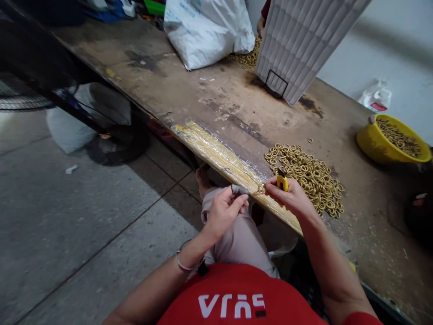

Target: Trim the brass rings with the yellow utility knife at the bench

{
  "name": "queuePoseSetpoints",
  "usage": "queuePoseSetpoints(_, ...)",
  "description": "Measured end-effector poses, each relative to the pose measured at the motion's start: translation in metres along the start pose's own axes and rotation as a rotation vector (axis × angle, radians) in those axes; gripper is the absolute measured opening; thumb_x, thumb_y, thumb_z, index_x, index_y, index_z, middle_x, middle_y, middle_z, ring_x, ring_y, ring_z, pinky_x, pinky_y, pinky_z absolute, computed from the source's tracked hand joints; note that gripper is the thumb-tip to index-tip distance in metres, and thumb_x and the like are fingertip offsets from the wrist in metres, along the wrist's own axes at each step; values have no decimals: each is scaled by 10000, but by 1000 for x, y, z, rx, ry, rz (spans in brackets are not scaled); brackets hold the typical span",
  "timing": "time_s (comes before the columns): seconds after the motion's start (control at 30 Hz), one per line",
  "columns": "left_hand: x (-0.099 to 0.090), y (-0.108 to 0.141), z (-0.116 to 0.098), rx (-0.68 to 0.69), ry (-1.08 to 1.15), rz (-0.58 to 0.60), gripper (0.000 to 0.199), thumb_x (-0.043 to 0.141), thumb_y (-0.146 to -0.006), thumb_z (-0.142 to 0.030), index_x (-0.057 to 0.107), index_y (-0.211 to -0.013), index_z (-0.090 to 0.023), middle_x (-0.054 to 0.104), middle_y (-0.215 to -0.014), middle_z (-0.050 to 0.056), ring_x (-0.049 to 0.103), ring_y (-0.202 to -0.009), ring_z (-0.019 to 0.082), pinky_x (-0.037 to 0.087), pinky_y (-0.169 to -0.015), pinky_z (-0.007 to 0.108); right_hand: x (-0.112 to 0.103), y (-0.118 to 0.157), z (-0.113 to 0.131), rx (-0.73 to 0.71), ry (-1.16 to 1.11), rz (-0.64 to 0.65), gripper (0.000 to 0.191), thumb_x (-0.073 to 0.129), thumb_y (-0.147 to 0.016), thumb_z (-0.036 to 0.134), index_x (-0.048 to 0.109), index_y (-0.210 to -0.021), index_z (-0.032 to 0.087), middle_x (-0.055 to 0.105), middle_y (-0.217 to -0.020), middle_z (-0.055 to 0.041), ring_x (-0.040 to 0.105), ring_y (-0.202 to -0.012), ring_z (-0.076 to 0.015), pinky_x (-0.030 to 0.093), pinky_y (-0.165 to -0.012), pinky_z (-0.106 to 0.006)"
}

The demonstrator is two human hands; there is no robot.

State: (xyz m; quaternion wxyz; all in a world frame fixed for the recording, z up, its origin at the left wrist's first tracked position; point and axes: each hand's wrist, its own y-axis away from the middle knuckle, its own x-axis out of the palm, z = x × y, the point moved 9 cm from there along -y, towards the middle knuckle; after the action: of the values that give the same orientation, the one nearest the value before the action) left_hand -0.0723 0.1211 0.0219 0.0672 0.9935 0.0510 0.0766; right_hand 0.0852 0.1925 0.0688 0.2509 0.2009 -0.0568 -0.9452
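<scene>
A yellow utility knife (282, 181) with a black end sits upright in my right hand (292, 196), whose fingers are closed around it. Close to that hand's fingertips, a brass-coloured ring (260, 188) shows in the gap between my hands, over the table's edge. My left hand (223, 212) is closed in a pinch, with a grey covering (239, 190) on one finger; what lies between its fingertips is too small to make out. Just beyond my right hand, a pile of brass-coloured rings (304, 174) lies on the table.
Clear and yellow tape covers the table edge (216, 155). A yellow bowl (375, 140) of small brass-coloured pieces stands right. Behind are a white sack (203, 34), a grey ribbed panel (301, 40) and another person's hand (260, 27). A fan (30, 67) stands left.
</scene>
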Motion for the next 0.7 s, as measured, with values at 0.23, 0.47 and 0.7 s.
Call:
queuePoseSetpoints(0.23,12,13,-17,-13,113,129,207,735,-800,-328,666,-778,-134,581,-606,-25,488,-522,76,393,-508,201,36,29,-16,20,-463,-65,352,749,-813,520,666,-822,179,474,-504,73,371,-437,-68,288,-433,-201)
queuePoseSetpoints(0.47,22,21,-8,-47,161,127,237,773,-755,-337,670,-810,-130,529,-603,-43,426,-521,70,355,-489,195,48,44,-24,10,-485,-218,318,702,-858,509,650,-815,198,474,-505,75,378,-428,-78,320,-430,-212)
queuePoseSetpoints(0.7,21,24,-8,-43,86,206,260,742,-807,-376,635,-814,-140,538,-615,-47,445,-515,64,359,-488,184,32,44,9,-249,-107,-169,141,671,-890,342,727,-934,221,658,-799,-6,592,-721,-144,476,-692,-279)
